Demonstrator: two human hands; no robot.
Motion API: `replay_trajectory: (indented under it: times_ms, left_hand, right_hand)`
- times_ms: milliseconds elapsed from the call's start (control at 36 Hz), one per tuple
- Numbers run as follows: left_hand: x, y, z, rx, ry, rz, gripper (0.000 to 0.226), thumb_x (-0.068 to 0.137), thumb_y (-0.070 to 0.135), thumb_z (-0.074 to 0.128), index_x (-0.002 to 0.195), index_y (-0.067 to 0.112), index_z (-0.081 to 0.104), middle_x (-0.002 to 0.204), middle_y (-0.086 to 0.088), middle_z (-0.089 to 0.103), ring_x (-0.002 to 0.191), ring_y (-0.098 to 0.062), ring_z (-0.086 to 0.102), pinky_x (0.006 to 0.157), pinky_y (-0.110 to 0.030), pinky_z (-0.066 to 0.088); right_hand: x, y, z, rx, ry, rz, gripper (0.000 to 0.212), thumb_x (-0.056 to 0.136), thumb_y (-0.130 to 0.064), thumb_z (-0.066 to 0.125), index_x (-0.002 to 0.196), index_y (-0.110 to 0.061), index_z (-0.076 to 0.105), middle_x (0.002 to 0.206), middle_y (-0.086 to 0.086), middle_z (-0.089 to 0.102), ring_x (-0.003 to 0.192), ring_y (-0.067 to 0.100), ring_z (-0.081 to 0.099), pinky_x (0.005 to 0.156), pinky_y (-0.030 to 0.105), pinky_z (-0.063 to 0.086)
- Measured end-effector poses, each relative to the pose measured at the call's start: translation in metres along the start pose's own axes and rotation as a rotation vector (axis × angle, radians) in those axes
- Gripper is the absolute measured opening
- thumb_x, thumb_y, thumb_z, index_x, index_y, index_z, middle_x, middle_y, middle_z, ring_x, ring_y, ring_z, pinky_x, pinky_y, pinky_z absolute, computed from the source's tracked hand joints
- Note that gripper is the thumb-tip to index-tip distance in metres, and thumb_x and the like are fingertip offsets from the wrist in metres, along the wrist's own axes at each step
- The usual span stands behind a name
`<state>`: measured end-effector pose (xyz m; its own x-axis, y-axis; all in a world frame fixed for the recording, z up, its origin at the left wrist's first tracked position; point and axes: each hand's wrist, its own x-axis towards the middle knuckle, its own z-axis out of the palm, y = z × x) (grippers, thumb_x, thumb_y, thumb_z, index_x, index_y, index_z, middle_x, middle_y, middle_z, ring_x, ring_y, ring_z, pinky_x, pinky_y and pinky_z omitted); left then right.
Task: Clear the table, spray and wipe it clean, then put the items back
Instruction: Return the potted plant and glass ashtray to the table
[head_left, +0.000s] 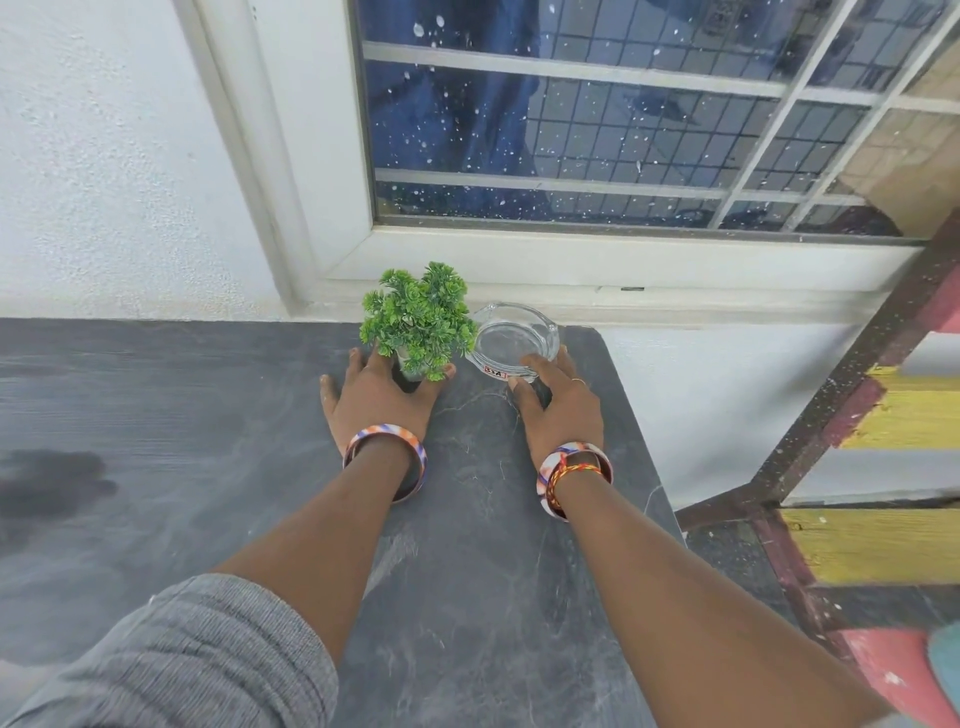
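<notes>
We are looking down at a dark grey marbled table (467, 545) standing against a white wall below a window (597, 130). Toward the table's left edge we are noting a darker damp-looking patch (52, 483). Near the far edge, right of centre, our left hand (382, 397) is cupping the base of a small green plant (418, 317); fingers and thumb are curling round its small pot (410, 364), which is mostly hidden under the foliage. A multicoloured bangle (387, 457) is sitting on that wrist, and a grey sleeve (182, 660) is covering the upper forearm. Just beside the plant, close to the far right corner, a clear glass ashtray (514, 338) with a small red-lettered label is resting on the table. Our right hand (558, 410) is gripping its near rim, thumb on one side and fingers on the other. This wrist is carrying a similar bangle (574, 478) with a red-and-yellow thread.
</notes>
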<state>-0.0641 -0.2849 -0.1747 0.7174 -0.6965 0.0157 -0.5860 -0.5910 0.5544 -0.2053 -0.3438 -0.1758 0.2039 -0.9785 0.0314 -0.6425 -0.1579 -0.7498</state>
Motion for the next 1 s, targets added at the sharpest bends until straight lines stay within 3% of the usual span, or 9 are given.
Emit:
replay_trajectory:
  times_ms: [139, 250, 361, 444, 500, 556, 611, 778, 1000]
  left_hand:
    - [0.002, -0.002, 0.003, -0.014, 0.002, -0.012, 0.064, 0.078, 0.065, 0.051, 0.116, 0.013, 0.056, 0.135, -0.002, 0.053, 0.143, -0.013, 0.020, 0.120, -0.041, 0.002]
    - [0.003, -0.003, 0.004, 0.010, -0.005, -0.014, 0.069, 0.077, 0.066, 0.050, 0.120, 0.013, 0.055, 0.143, -0.002, 0.045, 0.144, -0.013, 0.019, 0.119, -0.042, 0.002]
    - [0.003, -0.006, 0.004, -0.016, -0.021, 0.011, 0.080, 0.072, 0.070, 0.053, 0.131, 0.015, 0.047, 0.148, -0.002, 0.037, 0.145, -0.013, 0.016, 0.119, -0.041, -0.001]
    - [0.003, -0.009, 0.001, -0.057, -0.046, 0.029, 0.080, 0.074, 0.061, 0.059, 0.138, 0.017, 0.038, 0.151, -0.002, 0.033, 0.144, -0.016, 0.018, 0.119, -0.040, -0.001]
    - [0.002, -0.014, 0.000, -0.150, -0.056, 0.000, 0.067, 0.075, 0.054, 0.063, 0.132, 0.021, 0.047, 0.146, -0.006, 0.041, 0.140, -0.026, 0.028, 0.119, -0.043, 0.012]
    - [-0.009, -0.020, -0.006, -0.271, -0.026, -0.027, 0.048, 0.076, 0.048, 0.064, 0.118, 0.024, 0.060, 0.135, -0.011, 0.054, 0.128, -0.035, 0.044, 0.109, -0.044, 0.035]
    - [-0.023, -0.020, -0.007, -0.305, -0.004, -0.019, 0.039, 0.081, 0.042, 0.062, 0.114, 0.021, 0.065, 0.130, -0.012, 0.059, 0.123, -0.030, 0.052, 0.104, -0.033, 0.041]
    - [-0.043, -0.009, -0.003, -0.151, -0.165, 0.163, 0.049, 0.092, 0.044, 0.043, 0.134, 0.019, 0.047, 0.151, -0.005, 0.034, 0.145, -0.026, 0.016, 0.118, -0.034, 0.005]
    - [-0.034, 0.002, -0.011, 0.028, -0.218, 0.164, 0.055, 0.096, 0.046, 0.030, 0.144, 0.018, 0.027, 0.155, 0.000, 0.022, 0.146, -0.020, 0.008, 0.118, -0.034, -0.001]
  right_hand:
    - [0.005, 0.002, 0.002, -0.024, -0.011, -0.030, 0.032, 0.094, -0.029, 0.054, 0.126, -0.029, 0.057, 0.153, -0.002, 0.030, 0.136, 0.026, 0.035, 0.105, 0.037, 0.036]
    - [0.005, 0.002, 0.001, -0.020, -0.013, -0.028, 0.033, 0.094, -0.027, 0.054, 0.127, -0.028, 0.056, 0.153, -0.002, 0.030, 0.135, 0.024, 0.037, 0.106, 0.035, 0.035]
    - [0.005, 0.006, -0.001, 0.076, -0.010, -0.015, 0.047, 0.092, -0.024, 0.058, 0.138, -0.029, 0.045, 0.155, -0.004, 0.022, 0.134, 0.017, 0.039, 0.101, 0.015, 0.029]
    - [0.002, 0.008, -0.003, 0.142, 0.041, -0.023, 0.062, 0.089, -0.024, 0.062, 0.143, -0.031, 0.034, 0.156, -0.001, 0.021, 0.141, 0.017, 0.029, 0.110, 0.023, 0.025]
    - [-0.002, 0.010, -0.006, 0.189, 0.074, -0.002, 0.064, 0.086, -0.026, 0.066, 0.143, -0.029, 0.035, 0.155, 0.000, 0.026, 0.141, 0.016, 0.028, 0.110, 0.024, 0.024]
    - [-0.010, 0.011, -0.010, 0.222, 0.095, 0.013, 0.062, 0.085, -0.029, 0.067, 0.140, -0.029, 0.040, 0.153, -0.001, 0.029, 0.141, 0.014, 0.027, 0.109, 0.024, 0.024]
    - [-0.017, 0.014, -0.012, 0.223, 0.102, 0.027, 0.055, 0.085, -0.032, 0.066, 0.137, -0.030, 0.046, 0.153, -0.002, 0.031, 0.141, 0.014, 0.027, 0.109, 0.024, 0.024]
    - [-0.036, 0.015, -0.013, 0.163, 0.089, 0.048, 0.047, 0.086, -0.033, 0.065, 0.130, -0.024, 0.055, 0.151, -0.002, 0.035, 0.138, 0.017, 0.033, 0.111, 0.030, 0.028]
    - [-0.041, 0.013, -0.015, 0.119, 0.077, 0.044, 0.039, 0.087, -0.033, 0.064, 0.124, -0.021, 0.061, 0.150, -0.003, 0.036, 0.137, 0.016, 0.034, 0.109, 0.028, 0.030]
